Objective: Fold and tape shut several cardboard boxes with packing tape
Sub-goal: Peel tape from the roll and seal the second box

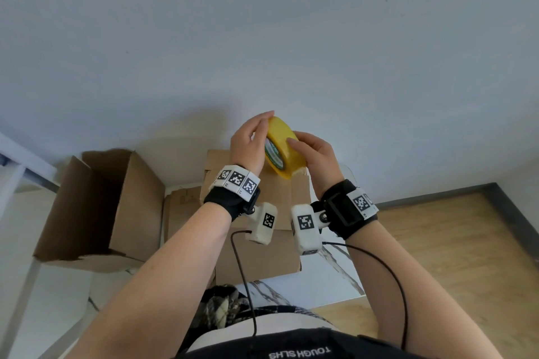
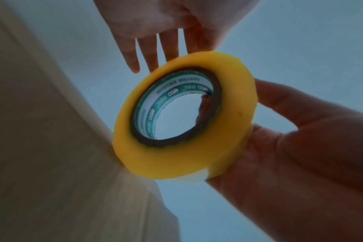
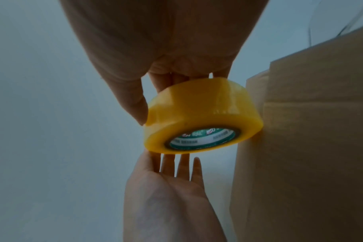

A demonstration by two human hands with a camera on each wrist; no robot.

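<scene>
Head view: the yellow tape roll [image 1: 284, 148] was held up above the closed cardboard box [image 1: 259, 253] on the surface [image 1: 335, 277], right hand [image 1: 316, 157] with fingers curled around its rim, left hand [image 1: 248, 143] with straight fingers laid along the far edge; an open box [image 1: 102, 207] stood left. Left wrist view: the roll [image 2: 234, 114] sat below the left fingers [image 2: 149, 54], its green-printed core showing. Right wrist view: right thumb and fingers [image 3: 135, 101] clamped the roll [image 3: 197, 113] just beside the box wall [image 3: 311, 147].
</scene>
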